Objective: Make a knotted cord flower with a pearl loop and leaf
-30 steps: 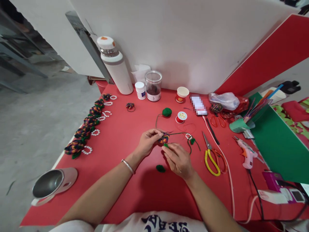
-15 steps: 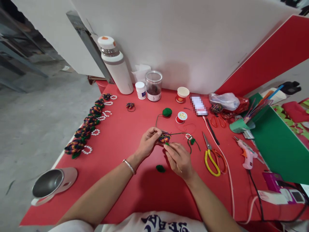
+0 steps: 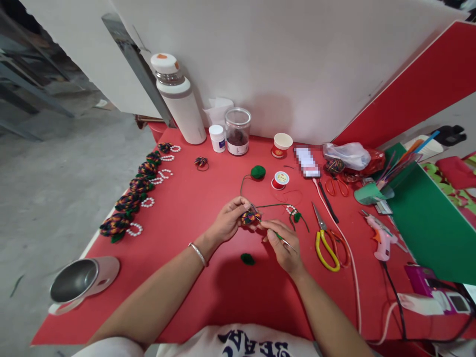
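Where the two hands meet above the red table (image 3: 208,292), a small multicoloured yarn flower (image 3: 250,217) is pinched between the thumb and fingertips of the left hand (image 3: 226,222), which is closed snugly round it. The right hand (image 3: 283,246), just beside it, is curled shut on a thin metal tool (image 3: 283,240) whose tip points into the flower. It may be a needle or a fine hook; the view is too small to tell.

A green strand (image 3: 273,205) leaves the flower and passes just beyond the right hand's knuckles toward a little pearl ring (image 3: 290,209). More of it loops away to a green yarn ball (image 3: 258,172) beyond both hands. A loose green tuft (image 3: 247,258) lies on the table between the two wrists. Yellow-handled scissors (image 3: 326,245) lie to the right of the right hand, and a glue gun (image 3: 379,238) lies farther out that way. A row of finished flowers (image 3: 128,202) lies well off to the left of the left hand.

The risks look small but real. The tool's tip works right against the left fingertips, so a slip or a hard push could prick them. A sharp tug on the strand might drag the pearl ring or roll the ball. If the left pinch loosens, the flower's windings could slacken.
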A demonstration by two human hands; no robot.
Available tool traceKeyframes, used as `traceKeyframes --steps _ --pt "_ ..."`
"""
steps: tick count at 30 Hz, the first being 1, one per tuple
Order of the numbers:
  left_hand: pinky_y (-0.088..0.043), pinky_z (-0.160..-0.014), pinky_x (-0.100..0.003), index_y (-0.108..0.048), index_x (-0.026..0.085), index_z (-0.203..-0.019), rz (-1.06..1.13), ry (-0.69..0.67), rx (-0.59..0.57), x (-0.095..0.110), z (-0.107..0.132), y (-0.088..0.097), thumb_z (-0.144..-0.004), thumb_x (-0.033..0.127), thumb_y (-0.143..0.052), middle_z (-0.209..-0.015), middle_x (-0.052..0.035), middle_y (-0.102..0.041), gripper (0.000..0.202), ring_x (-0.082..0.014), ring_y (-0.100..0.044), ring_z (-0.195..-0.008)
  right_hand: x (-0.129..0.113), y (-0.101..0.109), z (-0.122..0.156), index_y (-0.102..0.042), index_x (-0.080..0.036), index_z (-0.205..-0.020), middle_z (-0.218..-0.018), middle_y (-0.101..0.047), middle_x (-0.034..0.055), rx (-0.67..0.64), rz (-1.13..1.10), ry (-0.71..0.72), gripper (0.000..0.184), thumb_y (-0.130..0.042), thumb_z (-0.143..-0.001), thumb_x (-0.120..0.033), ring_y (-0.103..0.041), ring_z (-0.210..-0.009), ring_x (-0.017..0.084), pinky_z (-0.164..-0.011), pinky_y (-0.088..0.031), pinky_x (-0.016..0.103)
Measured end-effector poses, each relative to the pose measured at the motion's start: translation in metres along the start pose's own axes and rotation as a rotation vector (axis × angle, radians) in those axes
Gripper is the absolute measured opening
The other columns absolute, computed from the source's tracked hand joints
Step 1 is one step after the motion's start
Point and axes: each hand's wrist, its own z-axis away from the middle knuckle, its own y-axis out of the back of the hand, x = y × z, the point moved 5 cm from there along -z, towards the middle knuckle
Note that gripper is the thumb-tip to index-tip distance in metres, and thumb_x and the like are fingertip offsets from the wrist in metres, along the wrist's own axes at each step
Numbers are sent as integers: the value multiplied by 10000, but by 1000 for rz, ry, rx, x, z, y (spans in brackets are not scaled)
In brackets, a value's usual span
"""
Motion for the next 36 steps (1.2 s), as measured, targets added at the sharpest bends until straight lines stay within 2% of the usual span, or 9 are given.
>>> traceKeyframes --steps 3,9,13,17,22,25,29,33,36 --pt "-609 -470 -321 -514 159 -858 13 39 -36 -1 1 -2 -837 392 -732 -812 -91 -755 319 -218 -725 -564 3 0 2 -694 -293 -1210 -1033 -707 65 -3 -36 -2 286 -500 -1004 -246 -682 -876 176 -663 -593 284" --pt "-604 -456 -306 -489 194 -987 51 -38 -36 4 2 -5 -843 323 -735 -855 -76 -760 313 -255 -754 -679 -7 -1 1 -680 -294 -1232 -1077 -710 67 -41 75 141 324 -494 -990 -185 -661 -988 196 -802 -589 336" --pt "-596 -450 -299 -523 158 -862 36 -40 -38 1 2 -2 -872 433 -697 -849 -100 -762 325 -217 -726 -566 -9 -1 0 -672 -283 -1238 -1076 -707 67 -45 95 158 335 -496 -980 -161 -662 -987 195 -851 -577 354" --pt "-617 -514 -345 -606 120 -892 17 -23 -101 1 5 -1 -859 552 -670 -855 -135 -760 438 -232 -730 -585 -9 1 0 -669 -270 -1236 -1062 -711 67 -19 120 172 341 -496 -973 -138 -665 -985 192 -857 -567 355" --pt "-624 -745 -345 -649 133 -973 -79 -64 -104 4 8 -5 -653 275 -908 -949 -98 -760 435 -222 -745 -813 -10 4 -1 -634 -271 -1279 -1066 -723 63 42 206 256 384 -545 -943 -108 -670 -982 196 -870 -557 367" --pt "-610 -793 -310 -681 122 -948 -149 -66 -43 1 8 -5 -647 180 -902 -924 -75 -752 378 -184 -728 -832 -11 5 1 -598 -272 -1328 -1028 -726 60 63 269 295 428 -594 -921 -138 -676 -926 198 -844 -565 370" --pt "-623 -770 -311 -715 134 -963 -158 -39 -56 -2 8 -7 -672 161 -879 -941 -60 -744 335 -158 -715 -789 -9 10 -1 -629 -263 -1298 -1191 -649 107 86 361 186 408 -652 -891 -256 -640 -1078 244 -942 -545 418" --pt "-627 -821 -342 -744 145 -945 -199 -59 -90 2 9 -10 -685 153 -863 -1324 -131 -641 287 -230 -699 -1017 -7 7 -5 -632 -269 -1287 -1316 -606 103 -18 266 61 344 -571 -949 -287 -586 -1235 242 -1063 -485 418" --pt "-617 -852 -339 -754 147 -938 -215 -59 -107 5 10 -12 -701 148 -851 -1413 -154 -582 256 -266 -668 -1122 -5 3 -6 -606 -270 -1319 -1363 -605 93 -91 152 6 343 -516 -993 -322 -563 -1281 233 -1106 -453 428"
